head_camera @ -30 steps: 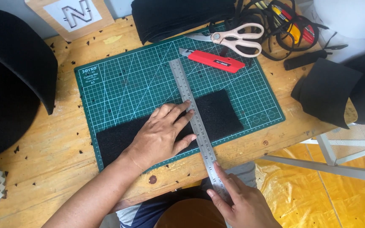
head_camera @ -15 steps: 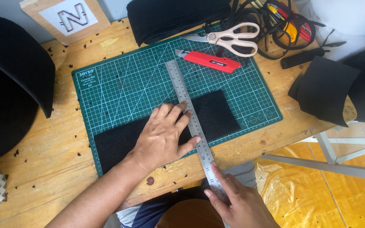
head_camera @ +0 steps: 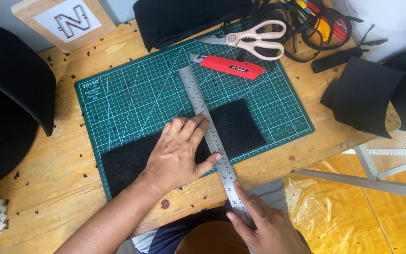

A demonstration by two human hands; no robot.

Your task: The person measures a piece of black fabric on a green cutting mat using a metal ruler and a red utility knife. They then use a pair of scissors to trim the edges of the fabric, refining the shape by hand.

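My left hand (head_camera: 179,153) lies flat and spread on the black foam strip (head_camera: 184,148), pressing it down on the green cutting mat (head_camera: 132,99). Its fingertips and thumb touch the left edge of the steel ruler (head_camera: 210,141). The ruler runs across the strip from the far middle of the mat toward me, a little tilted, and its near end goes past the edge of the tabletop (head_camera: 57,188). My right hand (head_camera: 264,226) is at this near end; the fingers lie on the ruler and the thumb is beside it, so the hand is pressing the ruler, not gripping around it. The strip lies along the near side of the mat, slanting, with its right end farther than its left end.

On the far part of the mat there is a red utility knife (head_camera: 229,67), and just behind it a pair of scissors (head_camera: 254,41) with pale handles. Far right I see a tangle of black straps (head_camera: 297,26). To the right of the mat lies a folded black piece of foam (head_camera: 360,101). At the far left stands a small wooden block with a letter sign (head_camera: 64,21), and a big black curved sheet (head_camera: 10,94) is at the left. Small black scraps are scattered on the wood.
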